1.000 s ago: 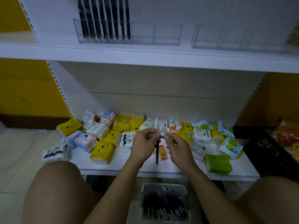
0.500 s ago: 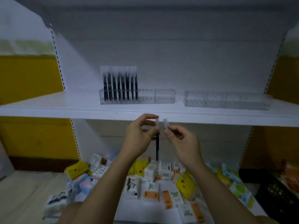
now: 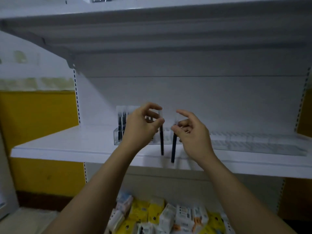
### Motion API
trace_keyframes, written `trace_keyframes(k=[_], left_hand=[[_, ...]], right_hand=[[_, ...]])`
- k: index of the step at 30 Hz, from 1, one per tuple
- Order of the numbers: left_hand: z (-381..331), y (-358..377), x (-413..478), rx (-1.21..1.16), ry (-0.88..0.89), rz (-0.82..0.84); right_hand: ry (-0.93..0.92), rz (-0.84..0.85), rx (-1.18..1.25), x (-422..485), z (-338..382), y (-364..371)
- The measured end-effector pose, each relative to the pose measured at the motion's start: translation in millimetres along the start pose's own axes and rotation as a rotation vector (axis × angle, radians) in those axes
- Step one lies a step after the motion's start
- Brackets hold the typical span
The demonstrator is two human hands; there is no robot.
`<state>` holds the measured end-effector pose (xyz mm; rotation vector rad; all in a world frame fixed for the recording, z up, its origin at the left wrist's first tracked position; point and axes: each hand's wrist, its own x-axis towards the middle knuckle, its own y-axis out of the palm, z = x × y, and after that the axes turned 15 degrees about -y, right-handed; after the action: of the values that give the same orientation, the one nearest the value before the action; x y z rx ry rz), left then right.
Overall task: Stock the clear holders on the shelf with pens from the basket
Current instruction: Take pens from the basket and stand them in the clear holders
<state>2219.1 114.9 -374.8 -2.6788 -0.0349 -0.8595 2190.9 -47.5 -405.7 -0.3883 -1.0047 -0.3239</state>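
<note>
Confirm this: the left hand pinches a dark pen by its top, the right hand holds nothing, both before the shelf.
Wrong on the right hand: the head view shows it too pinches a dark pen by its top. The left hand pinches its own pen, both before the shelf.

Yellow, white packets [image 3: 155,212] heaped below — yellow wall [image 3: 38,124] left.

No legible txt anywhere; print on the small packs [image 3: 183,215] at btm of view is too blurred to read.
</note>
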Motion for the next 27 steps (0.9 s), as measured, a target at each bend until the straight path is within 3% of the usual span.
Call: trace_keyframes(k=[14, 27], left_hand=[[-3, 9, 106, 0.208, 0.106, -0.122], [29, 26, 145, 0.291, 0.094, -0.095]], right_hand=[[-0.172, -0.106, -0.055, 104, -59, 23], [-0.134, -0.065, -0.046, 130, -121, 51]])
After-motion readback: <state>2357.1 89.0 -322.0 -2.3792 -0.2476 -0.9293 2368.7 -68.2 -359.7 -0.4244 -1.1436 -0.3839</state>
